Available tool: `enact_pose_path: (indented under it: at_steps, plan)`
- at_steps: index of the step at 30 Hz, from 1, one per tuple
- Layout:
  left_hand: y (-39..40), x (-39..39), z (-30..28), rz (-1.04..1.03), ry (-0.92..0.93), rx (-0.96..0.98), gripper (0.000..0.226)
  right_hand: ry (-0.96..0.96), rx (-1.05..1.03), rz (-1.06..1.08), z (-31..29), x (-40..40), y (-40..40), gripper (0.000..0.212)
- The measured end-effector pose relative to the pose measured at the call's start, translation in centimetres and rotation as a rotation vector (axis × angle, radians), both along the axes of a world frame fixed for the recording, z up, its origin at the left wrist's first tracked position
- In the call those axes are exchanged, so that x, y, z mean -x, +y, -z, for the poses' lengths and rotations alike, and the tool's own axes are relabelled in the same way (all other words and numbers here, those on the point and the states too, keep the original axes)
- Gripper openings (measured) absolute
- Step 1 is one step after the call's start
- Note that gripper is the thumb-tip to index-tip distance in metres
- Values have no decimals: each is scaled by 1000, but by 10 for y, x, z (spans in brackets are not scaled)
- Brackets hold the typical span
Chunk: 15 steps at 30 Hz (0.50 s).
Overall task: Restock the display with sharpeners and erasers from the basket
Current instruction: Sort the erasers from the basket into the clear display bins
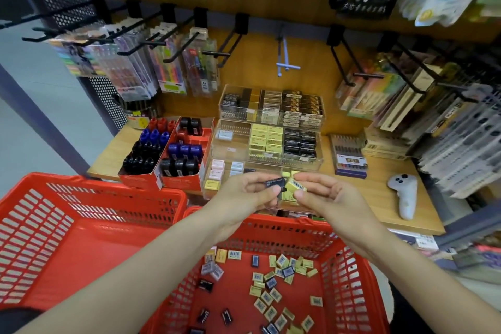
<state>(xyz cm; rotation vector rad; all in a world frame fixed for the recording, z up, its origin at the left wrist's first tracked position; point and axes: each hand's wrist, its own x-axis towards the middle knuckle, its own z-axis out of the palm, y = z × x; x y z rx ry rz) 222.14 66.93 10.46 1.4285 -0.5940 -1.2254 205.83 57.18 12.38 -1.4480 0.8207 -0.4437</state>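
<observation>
Here, left grip [245, 191] pinching black eraser [275, 183]; right grip [322, 194] pinching yellow barcoded eraser [295, 186].

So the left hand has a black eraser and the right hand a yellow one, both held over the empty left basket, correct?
Not quite. In the head view the left hand holds the black eraser and the right hand the yellow eraser, but they are held over the right basket, which holds loose erasers, in front of the clear display trays.

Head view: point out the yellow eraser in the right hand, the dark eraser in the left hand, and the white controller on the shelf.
yellow eraser [296, 186], head view, on its barcoded face.
dark eraser [274, 183], head view, on its top face.
white controller [405, 195], head view, mid-body.
</observation>
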Motion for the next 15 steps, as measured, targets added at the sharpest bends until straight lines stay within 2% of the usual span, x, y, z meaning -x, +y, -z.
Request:
enact_pose_path:
  at_steps: [3, 6, 9, 11, 13, 15]
  plan:
    - [-8, 3, 5, 66, -126, -19, 14, 27, 7, 31, 5, 7, -5, 30]
    - [-21, 1, 10, 67, -214, -42, 9, 108, -27, 127, 18, 12, -19, 18]
    - [-37, -15, 21, 26, -415, -103, 9, 243, -2, 237, 39, 19, -48, 23]
    - [-44, -26, 30, 38, -533, -133, 11, 419, 169, 246, 54, 18, -71, 25]
    - [-48, -33, 40, 55, -572, -159, 18, 568, 383, 168, 64, 8, -85, 19]
    - [-48, -37, 49, 60, -589, -198, 22, 641, 505, 63, 74, -7, -91, 16]
